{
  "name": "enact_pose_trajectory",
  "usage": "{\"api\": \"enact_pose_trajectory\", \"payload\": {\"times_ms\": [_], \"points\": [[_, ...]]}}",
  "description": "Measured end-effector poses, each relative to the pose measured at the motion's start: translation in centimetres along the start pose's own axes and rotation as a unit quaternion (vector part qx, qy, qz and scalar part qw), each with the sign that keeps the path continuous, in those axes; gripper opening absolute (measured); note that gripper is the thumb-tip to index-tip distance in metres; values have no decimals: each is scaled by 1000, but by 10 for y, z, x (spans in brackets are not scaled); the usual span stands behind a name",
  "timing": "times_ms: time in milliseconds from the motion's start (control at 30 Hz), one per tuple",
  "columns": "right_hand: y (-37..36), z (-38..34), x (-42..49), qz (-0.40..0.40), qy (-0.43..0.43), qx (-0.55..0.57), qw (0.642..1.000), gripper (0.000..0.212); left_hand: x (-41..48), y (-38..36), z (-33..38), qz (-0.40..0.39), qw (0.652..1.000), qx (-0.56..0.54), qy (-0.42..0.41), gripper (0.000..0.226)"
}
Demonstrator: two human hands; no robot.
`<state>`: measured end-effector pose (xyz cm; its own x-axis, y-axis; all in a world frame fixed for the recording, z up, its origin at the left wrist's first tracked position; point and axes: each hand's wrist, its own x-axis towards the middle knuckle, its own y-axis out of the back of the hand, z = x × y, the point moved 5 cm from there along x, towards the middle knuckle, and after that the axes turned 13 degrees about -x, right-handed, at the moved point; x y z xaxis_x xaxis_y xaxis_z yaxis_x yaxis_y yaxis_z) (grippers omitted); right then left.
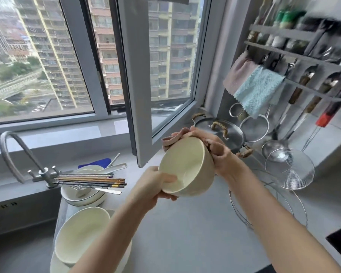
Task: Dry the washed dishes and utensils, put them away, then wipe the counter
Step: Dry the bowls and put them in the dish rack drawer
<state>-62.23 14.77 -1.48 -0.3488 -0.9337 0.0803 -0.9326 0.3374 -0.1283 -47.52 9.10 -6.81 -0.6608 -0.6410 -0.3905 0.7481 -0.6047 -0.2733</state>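
- Head view: at centre frame the left hand (156,184) is gripping the cream bowl (187,166) by its rim, thumb inside, holding it tilted above the grey surface (185,233).
- The right hand (220,152) is clutching a pink cloth (171,138) against the bowl's outer wall.
- Stacked bowls (81,233) are sitting at lower left, with chopsticks (91,179) lying across plates (83,198) above them.

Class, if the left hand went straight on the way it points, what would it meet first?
The left hand grips the bowl, so that comes first; beyond it, probably the right hand holding the cloth, though depth is unclear.
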Motion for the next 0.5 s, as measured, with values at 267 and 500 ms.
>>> {"api": "enact_pose_trajectory", "payload": {"times_ms": [267,500], "points": [[-28,55,-17,170,-83,248,950,31,6,-7,10,194,955,-43,-220,11],[-41,37,-68,306,36,73,949,16,-14,-19,5,216,935,4,-282,18]]}}
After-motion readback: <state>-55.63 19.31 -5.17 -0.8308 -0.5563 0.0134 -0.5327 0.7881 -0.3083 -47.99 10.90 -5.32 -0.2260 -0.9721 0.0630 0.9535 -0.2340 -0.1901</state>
